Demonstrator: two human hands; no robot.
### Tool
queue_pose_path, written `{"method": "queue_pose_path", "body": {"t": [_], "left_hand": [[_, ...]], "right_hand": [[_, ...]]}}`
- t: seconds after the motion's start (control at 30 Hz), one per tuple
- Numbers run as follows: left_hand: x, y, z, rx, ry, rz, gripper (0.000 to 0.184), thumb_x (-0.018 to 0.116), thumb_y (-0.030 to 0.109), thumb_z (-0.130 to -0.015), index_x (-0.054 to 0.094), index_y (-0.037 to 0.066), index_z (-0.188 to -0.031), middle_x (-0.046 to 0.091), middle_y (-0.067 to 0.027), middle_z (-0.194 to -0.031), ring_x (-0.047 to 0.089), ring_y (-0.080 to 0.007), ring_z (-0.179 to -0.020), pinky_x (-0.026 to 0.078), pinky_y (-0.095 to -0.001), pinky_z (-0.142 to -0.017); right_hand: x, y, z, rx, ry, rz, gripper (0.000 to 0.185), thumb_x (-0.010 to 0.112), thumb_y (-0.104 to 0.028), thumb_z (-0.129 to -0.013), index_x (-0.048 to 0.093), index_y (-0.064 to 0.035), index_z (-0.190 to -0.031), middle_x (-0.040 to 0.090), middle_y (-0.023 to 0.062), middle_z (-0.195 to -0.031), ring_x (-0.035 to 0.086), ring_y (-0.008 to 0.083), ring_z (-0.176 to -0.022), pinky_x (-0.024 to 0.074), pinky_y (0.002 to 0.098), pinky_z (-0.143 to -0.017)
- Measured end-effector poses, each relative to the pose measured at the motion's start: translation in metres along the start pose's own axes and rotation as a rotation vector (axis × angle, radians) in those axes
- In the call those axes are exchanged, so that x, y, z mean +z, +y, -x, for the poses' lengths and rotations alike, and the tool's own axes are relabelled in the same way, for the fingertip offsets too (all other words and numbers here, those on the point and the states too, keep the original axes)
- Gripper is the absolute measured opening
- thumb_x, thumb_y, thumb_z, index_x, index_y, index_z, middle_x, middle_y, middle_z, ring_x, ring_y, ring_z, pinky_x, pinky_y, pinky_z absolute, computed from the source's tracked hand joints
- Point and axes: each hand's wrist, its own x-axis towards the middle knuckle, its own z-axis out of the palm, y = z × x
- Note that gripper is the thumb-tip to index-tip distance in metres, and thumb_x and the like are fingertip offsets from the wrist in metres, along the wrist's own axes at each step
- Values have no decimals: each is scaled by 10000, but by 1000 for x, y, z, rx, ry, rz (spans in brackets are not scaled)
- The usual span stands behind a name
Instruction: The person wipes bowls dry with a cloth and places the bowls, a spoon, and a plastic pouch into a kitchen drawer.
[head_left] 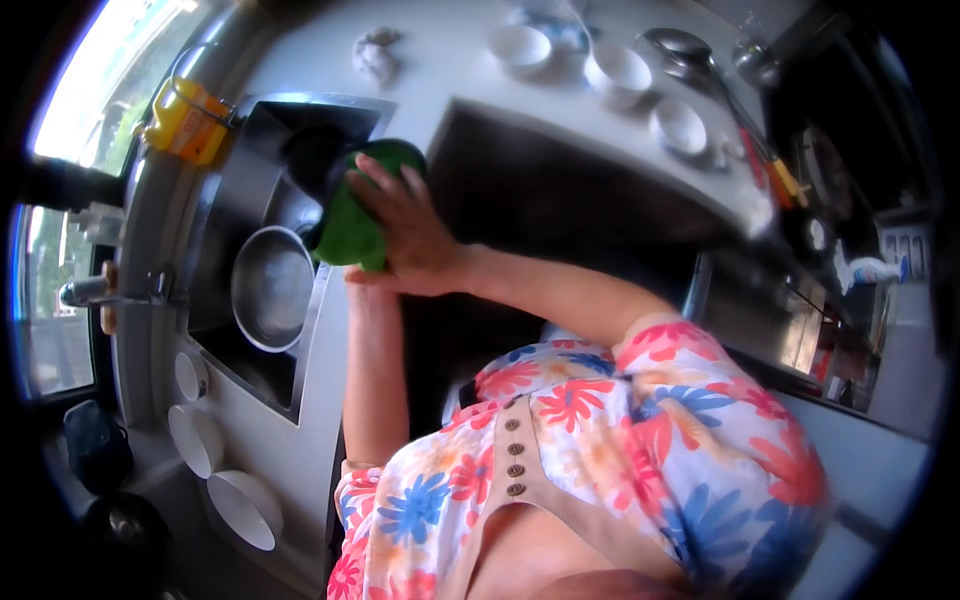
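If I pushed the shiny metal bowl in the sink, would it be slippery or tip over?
The bowl would probably be slippery, because its metal looks smooth and shiny. It may feel light for its size, since it is open and hollow. A gentle push would more likely slide it than roll it, as it seems to sit open side up.

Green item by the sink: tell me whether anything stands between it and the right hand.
Nothing visible does: the right hand lies directly against the green item. The left forearm runs up behind the right hand, but its own hand is hidden.
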Motion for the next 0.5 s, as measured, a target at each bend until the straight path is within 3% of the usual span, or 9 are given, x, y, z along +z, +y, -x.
{"method": "queue_pose_path", "body": {"t": [0.07, 0.1, 0.13, 0.2, 0.27, 0.3, 0.33, 0.4, 0.5], "left_hand": [[14, 5, 14, -115, 97, 58, 240, 467, -44, -692, 550, -69, -917, 577, -161, -868, 587, -270, -783, 500, -373, -721], [21, 2, 19, -179, 143, 89, 236, 474, -51, -682, 551, -74, -904, 576, -162, -858, 589, -273, -766, 503, -376, -708], [24, 0, 24, -245, 192, 118, 233, 481, -58, -672, 553, -78, -892, 576, -163, -848, 591, -276, -749, 506, -379, -695], [15, 2, 29, -320, 184, 17, 235, 491, -70, -644, 549, -93, -870, 572, -165, -820, 593, -291, -711, 513, -395, -668], [-12, 7, 30, -339, 69, -243, 248, 496, -79, -610, 538, -114, -852, 565, -168, -786, 594, -316, -671, 520, -422, -639], [5, 18, 39, -370, -34, -374, 321, 474, -63, -634, 528, -77, -950, 572, -145, -795, 599, -274, -632, 509, -406, -571], [29, 23, 50, -356, 3, -421, 340, 446, -83, -569, 531, -80, -898, 551, -123, -736, 571, -262, -565, 475, -380, -496], [2, 25, 35, -202, 64, -644, 347, 459, -56, -567, 532, -60, -906, 532, -105, -723, 539, -234, -545, 427, -336, -467], [8, 48, 35, -265, 72, -1130, 351, 475, -22, -590, 534, -29, -936, 523, -93, -754, 522, -216, -604, 413, -316, -515]], "right_hand": [[14, 2, -23, 11, -14, -27, 580, 526, -508, -762, 521, -57, -1127, 380, 159, -1267, 304, 331, -1209, 226, 514, -971], [14, 7, -30, 18, 6, -43, 491, 551, -466, -757, 579, -54, -1023, 491, 139, -1160, 429, 301, -1117, 309, 470, -939], [15, 14, -38, 77, 4, -135, 395, 567, -407, -767, 601, -54, -939, 591, 113, -976, 564, 296, -907, 416, 400, -833], [0, 33, -61, 481, -560, -462, 375, 589, -378, -771, 598, -25, -898, 615, 87, -817, 602, 244, -714, 469, 321, -685], [-13, 48, -66, 694, -820, -891, 401, 563, -368, -802, 589, 16, -918, 597, 102, -778, 589, 200, -666, 479, 303, -624], [-19, 49, -62, 751, -886, -1011, 377, 569, -330, -807, 572, 12, -968, 595, 64, -822, 574, 129, -703, 478, 271, -607], [-11, 56, -56, 734, -959, -1111, 375, 582, -273, -808, 534, 19, -1039, 597, 68, -876, 578, 125, -742, 484, 274, -644], [-5, 56, -38, 669, -943, -1250, 375, 587, -228, -809, 510, 1, -1097, 583, 68, -954, 562, 122, -821, 474, 273, -727], [3, 51, -26, 377, -897, -1092, 437, 591, -195, -801, 458, -61, -1195, 557, 89, -1066, 525, 169, -970, 419, 306, -860]]}}
